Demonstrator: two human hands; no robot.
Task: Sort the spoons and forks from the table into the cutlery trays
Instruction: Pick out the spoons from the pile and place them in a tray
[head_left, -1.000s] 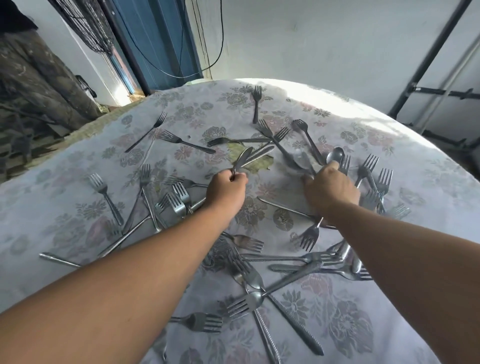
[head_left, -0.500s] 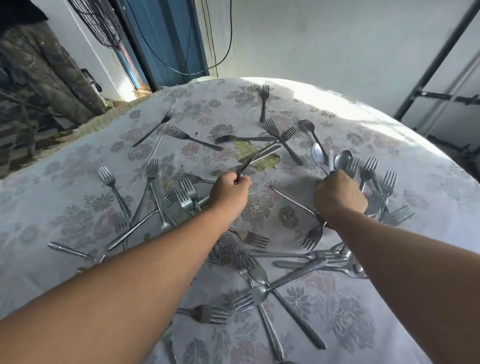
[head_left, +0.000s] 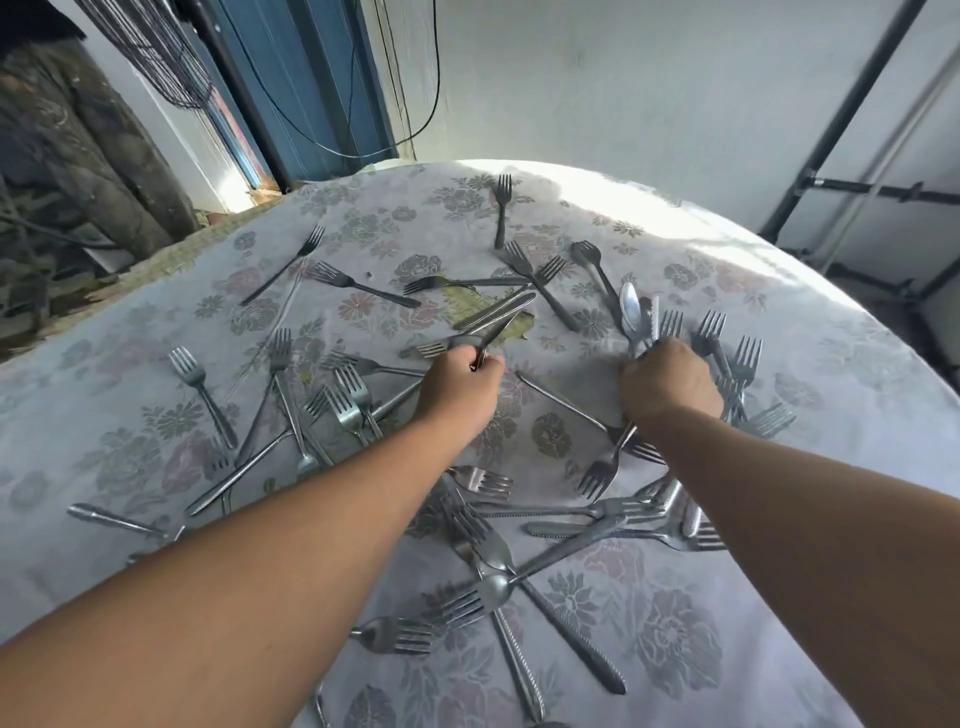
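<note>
The sorting is barely begun, as far as I can judge: forks lie scattered all over the table (head_left: 852, 374) with its flowered cloth, dozens of them, crossed and overlapping, and no cutlery tray shows anywhere in view. Nothing looks sorted yet; nearly everything is left to do.

Taking the olive patch (head_left: 470, 304) in the middle of the cloth as the mark: the left hand (head_left: 460, 387) sits just on the near side of it, fingers curled round a small bundle of handles (head_left: 498, 319) that slant up and away over the patch. Whether those are spoons or forks I cannot tell, as the heads are hidden in the fist.

The right hand (head_left: 670, 382) is to the right of the patch, at about the same depth, closed round a few spoons (head_left: 631, 314) whose bowls stand up above the knuckles. Loose forks (head_left: 727, 364) lie touching or just beside this hand on its far right, and one fork (head_left: 605, 467) pokes out beneath the wrist, nearer the person.

A heap of cutlery (head_left: 498, 587) lies well on the near side of the patch, between the two forearms.
</note>
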